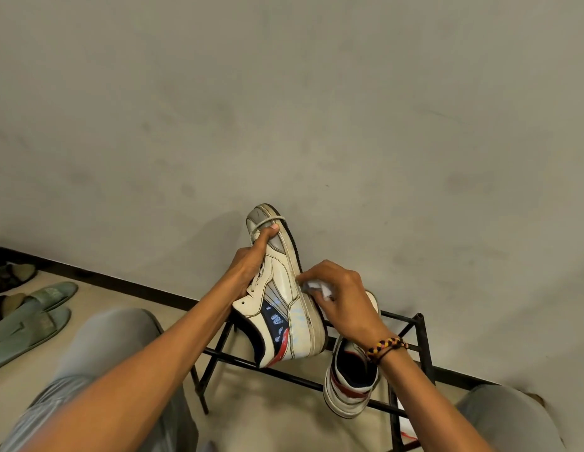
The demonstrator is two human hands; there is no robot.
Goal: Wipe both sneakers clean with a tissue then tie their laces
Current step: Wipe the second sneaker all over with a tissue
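My left hand (pixel 251 265) grips a white, grey and navy sneaker (pixel 285 295) by its tongue and laces, thumb on the grey toe, holding it on its side with the sole facing right. A loose lace loops over the toe. My right hand (pixel 341 298) pinches a crumpled white tissue (pixel 316 286) against the sneaker's sole edge. The second sneaker (pixel 351 383) stands on the black metal rack (pixel 422 340), partly hidden by my right wrist.
Green slippers (pixel 33 316) and darker sandals (pixel 10 277) lie on the floor at left. A grey wall rises behind the rack. My knees in grey trousers (pixel 114 347) frame the bottom of the view.
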